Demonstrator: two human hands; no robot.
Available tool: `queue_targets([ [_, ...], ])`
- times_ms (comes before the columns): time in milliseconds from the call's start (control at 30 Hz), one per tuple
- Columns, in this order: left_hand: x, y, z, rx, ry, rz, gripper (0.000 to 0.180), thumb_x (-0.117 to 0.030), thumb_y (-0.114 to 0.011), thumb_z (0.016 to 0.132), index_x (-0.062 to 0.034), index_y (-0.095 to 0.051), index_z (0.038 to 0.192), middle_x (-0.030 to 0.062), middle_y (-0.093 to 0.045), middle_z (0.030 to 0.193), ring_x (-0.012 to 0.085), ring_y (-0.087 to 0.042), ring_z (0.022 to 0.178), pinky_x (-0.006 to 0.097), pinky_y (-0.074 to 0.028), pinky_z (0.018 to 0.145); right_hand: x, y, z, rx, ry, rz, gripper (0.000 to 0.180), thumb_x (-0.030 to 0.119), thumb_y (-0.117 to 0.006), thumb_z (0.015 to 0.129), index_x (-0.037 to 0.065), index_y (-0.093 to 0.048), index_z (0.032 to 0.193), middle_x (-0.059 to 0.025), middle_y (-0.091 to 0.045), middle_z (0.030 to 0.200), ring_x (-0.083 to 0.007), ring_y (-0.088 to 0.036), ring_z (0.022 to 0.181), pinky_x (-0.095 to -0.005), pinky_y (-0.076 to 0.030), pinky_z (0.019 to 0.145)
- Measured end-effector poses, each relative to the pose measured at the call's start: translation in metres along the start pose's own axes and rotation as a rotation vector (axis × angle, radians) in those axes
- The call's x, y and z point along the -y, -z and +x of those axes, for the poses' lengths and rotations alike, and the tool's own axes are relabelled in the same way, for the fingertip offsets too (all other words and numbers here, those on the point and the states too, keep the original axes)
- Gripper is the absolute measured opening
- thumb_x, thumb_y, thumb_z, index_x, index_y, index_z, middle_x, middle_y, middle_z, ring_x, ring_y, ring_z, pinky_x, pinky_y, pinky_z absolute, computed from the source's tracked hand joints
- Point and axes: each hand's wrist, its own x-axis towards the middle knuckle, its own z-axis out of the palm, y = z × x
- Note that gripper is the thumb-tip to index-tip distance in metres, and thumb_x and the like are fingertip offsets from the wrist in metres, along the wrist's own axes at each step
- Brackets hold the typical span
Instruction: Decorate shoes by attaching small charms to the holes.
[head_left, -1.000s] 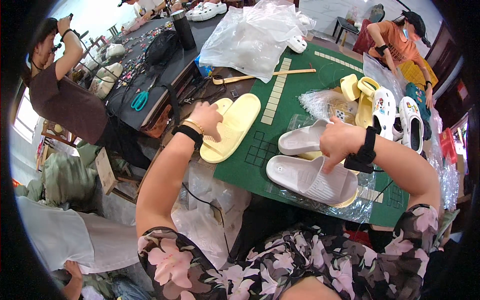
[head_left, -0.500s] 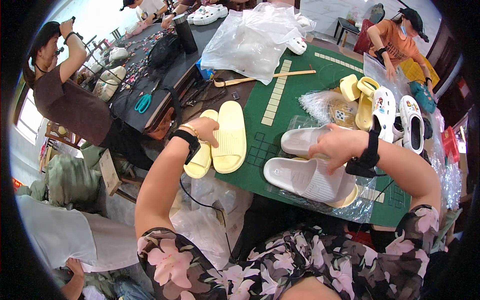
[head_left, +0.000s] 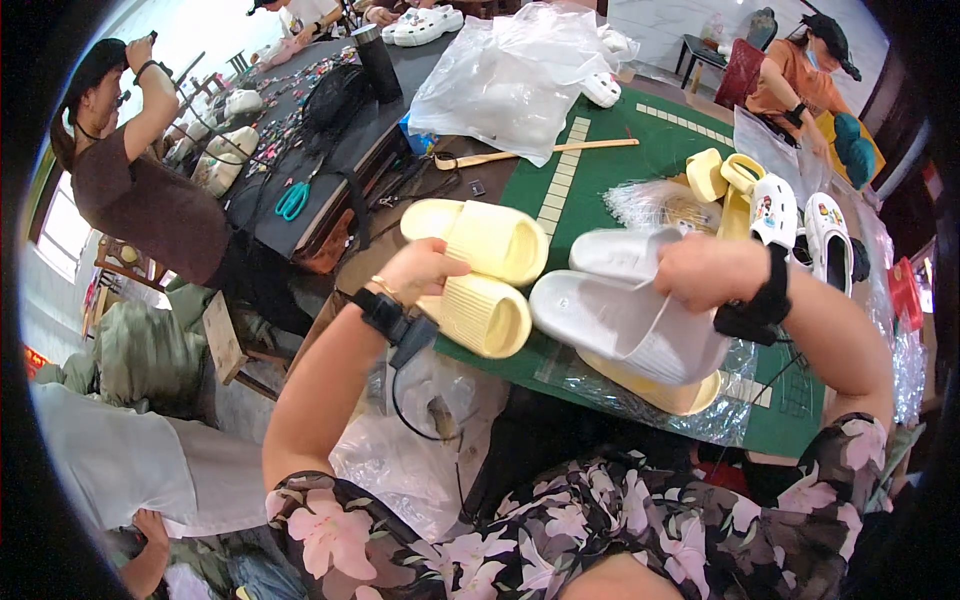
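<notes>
Left hand [head_left: 420, 275] grips the yellow slippers [head_left: 480, 270] from their left; right hand [head_left: 700, 272] clutches the white slippers [head_left: 625, 320] beneath it.

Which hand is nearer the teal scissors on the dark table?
Left. The left hand, gripping the pale yellow slides, sits just right of the scissors. The right hand is farther right, on the white slides.

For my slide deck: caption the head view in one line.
Left hand holds a pair of pale yellow slides; right hand grasps white slides over a green mat.
</notes>
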Motion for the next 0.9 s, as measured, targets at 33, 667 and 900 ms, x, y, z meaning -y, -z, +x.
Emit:
queue_targets([
  [33, 0.003, -0.012, -0.005, 0.011, -0.020, -0.178, 0.029, 0.000, -0.067, 0.083, 0.0072, -0.056, 0.109, 0.0140, -0.065, 0.099, 0.0218, -0.067, 0.090, 0.032, -0.057, 0.076, -0.010, 0.009, -0.003, -0.016, -0.066, -0.077, 0.009, 0.009, -0.064, 0.066, 0.007, -0.067, 0.074, -0.0135, -0.062, 0.077, -0.0322, -0.063, 0.081, -0.0436, -0.050, 0.070],
  [667, 0.020, -0.163, 0.020, -0.236, -0.186, -1.237, 0.017, 0.007, -0.053, 0.085, -0.0009, -0.058, 0.100, 0.0102, -0.063, 0.097, 0.0236, -0.062, 0.091, 0.032, -0.052, 0.081, 0.013, 0.086, 0.216, -0.854, 0.127, -0.868, 0.012, 0.017, -0.060, 0.073, 0.018, -0.072, 0.070, 0.0039, -0.064, 0.079, -0.0166, -0.058, 0.093, -0.0443, -0.023, 0.116],
  [900, 0.060, -0.149, 0.029, -0.190, -0.131, -1.286, 0.042, -0.008, -0.059, 0.089, 0.0004, -0.050, 0.129, 0.0211, -0.043, 0.143, 0.0335, -0.043, 0.130, 0.041, -0.044, 0.098, 0.011, 0.056, 0.171, -0.845, 0.210, -0.334, 0.021, 0.021, -0.062, 0.075, 0.017, -0.071, 0.093, -0.0048, -0.061, 0.116, -0.0187, -0.052, 0.116, -0.0432, -0.029, 0.111],
])
